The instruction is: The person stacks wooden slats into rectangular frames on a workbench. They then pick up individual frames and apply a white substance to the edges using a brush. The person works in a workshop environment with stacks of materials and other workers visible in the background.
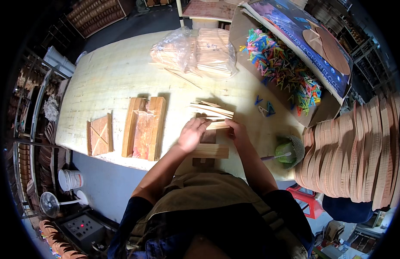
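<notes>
Head view: my L grip [192,134] & R grip [238,132] both pinched closed on opp. ends of wooden strips [218,125], over desk [105,73], btwn loose sticks [215,111] just beyond & striped wood piece [212,151] nearer me.

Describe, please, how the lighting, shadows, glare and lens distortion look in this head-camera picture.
In the head view, strong light falls on the table, with dark shadows beside the wooden strips and the grooved wooden block; in the same view, pale glare marks the clear plastic bag, the table's edges bow with the fisheye lens, and the corners go black.
</notes>
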The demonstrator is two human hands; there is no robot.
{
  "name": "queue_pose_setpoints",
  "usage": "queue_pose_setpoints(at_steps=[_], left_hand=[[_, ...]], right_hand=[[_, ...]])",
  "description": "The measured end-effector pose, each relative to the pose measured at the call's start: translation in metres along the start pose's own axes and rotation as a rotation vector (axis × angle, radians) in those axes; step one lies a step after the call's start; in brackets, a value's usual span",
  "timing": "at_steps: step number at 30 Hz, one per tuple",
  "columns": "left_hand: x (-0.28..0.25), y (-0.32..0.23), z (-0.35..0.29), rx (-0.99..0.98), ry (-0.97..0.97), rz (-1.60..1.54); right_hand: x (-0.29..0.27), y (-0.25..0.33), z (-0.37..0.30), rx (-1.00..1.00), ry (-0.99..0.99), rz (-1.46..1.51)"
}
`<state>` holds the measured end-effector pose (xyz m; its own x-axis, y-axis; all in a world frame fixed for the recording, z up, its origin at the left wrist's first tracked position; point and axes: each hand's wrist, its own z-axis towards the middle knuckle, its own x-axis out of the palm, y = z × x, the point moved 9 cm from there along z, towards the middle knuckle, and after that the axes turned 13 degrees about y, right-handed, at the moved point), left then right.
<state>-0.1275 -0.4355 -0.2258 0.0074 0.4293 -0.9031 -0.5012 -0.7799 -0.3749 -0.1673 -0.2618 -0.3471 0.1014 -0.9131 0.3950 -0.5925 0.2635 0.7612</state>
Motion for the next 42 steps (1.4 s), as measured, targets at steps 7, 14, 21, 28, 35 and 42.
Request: queue_pose_setpoints(at_steps=[7,14,21,28,35,42], left_hand=[[-0.006,-0.005,0.001,0.013,-0.059,0.085],[0.005,0.001,-0.001,0.001,0.045,0.010],[0.001,-0.004,0.001,0.034,0.046,0.015],[0.004,0.000,-0.001,-0.030,0.088,0.032],[-0.004,-0.006,0.000,0.009,0.030,0.032],[0.006,0.001,0.000,-0.020,0.090,0.037]], right_hand=[[-0.008,-0.007,0.012,-0.090,-0.023,0.116],[-0.010,-0.008,0.013,-0.035,0.022,0.020],[-0.006,-0.001,0.009,-0.088,-0.055,0.146],[-0.011,0.011,0.006,-0.187,-0.070,-0.042],[-0.016,0.006,0.010,-0.140,-0.064,-0.070],[-0.009,0.000,0.013,-0.072,-0.011,0.064]])
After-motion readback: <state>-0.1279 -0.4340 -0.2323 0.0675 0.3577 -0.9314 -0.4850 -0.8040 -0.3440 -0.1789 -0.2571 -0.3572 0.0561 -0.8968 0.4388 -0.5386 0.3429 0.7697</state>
